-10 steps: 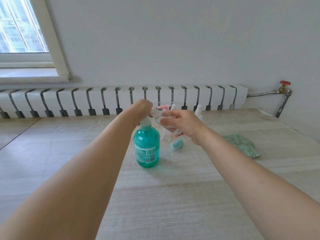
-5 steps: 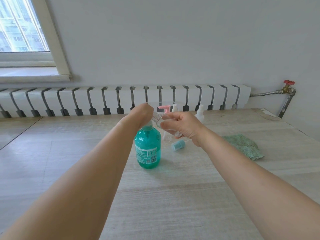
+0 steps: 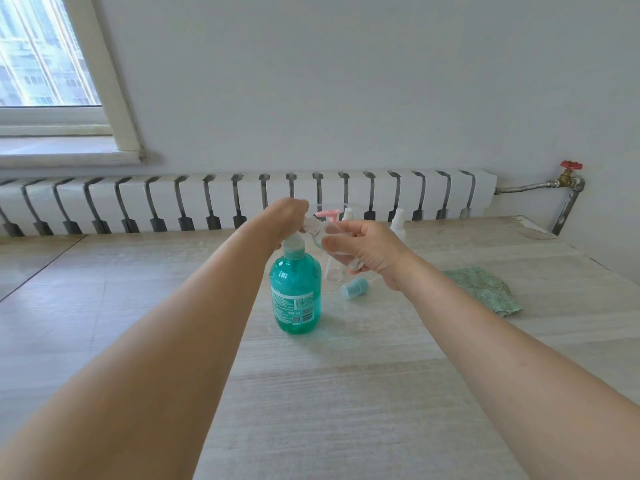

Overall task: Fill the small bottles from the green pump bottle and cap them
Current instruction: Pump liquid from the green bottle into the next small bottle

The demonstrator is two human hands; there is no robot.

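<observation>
The green pump bottle (image 3: 295,292) stands upright in the middle of the table. My left hand (image 3: 284,218) is closed over its pump head. My right hand (image 3: 360,249) holds a small clear bottle (image 3: 317,232) tilted, its open neck against the pump spout under my left hand. A blue cap (image 3: 355,288) lies on its side just right of the green bottle. Behind my hands stand a clear bottle with a pink pump (image 3: 328,216) and two small white bottles (image 3: 397,223), partly hidden.
A green cloth (image 3: 483,287) lies on the wooden table (image 3: 346,393) to the right. A white radiator (image 3: 207,202) runs along the wall behind the table, with a pipe and red valve (image 3: 571,166) at the far right. A window is at upper left.
My left hand dipped onto the pump head and has risen a little again. The small clear bottle stays at the spout in my right hand.
</observation>
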